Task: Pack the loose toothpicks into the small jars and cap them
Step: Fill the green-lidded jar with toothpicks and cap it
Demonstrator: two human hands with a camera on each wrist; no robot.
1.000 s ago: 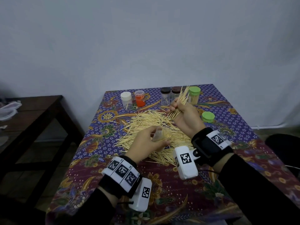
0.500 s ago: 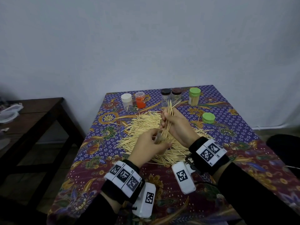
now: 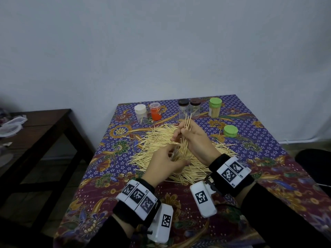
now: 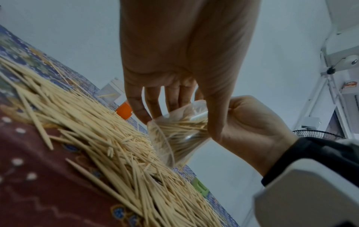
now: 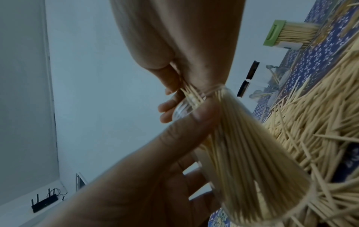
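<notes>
Now the bundle is going in

Beneath both hands spreads the loose toothpick pile (image 3: 161, 140). My left hand (image 3: 163, 162) grips the clear jar (image 4: 174, 135); my right hand (image 3: 193, 140) has lowered since a second ago, pinching its toothpick bundle (image 3: 185, 138), tips now inside the jar's mouth.

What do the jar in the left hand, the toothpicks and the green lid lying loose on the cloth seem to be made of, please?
Jar: probably clear plastic, glossy; the sticks inside show through its wall.
Toothpicks: pale wood or bamboo, matt, with pointed ends.
Green lid: opaque plastic by its even colour and moulded slot.
</notes>
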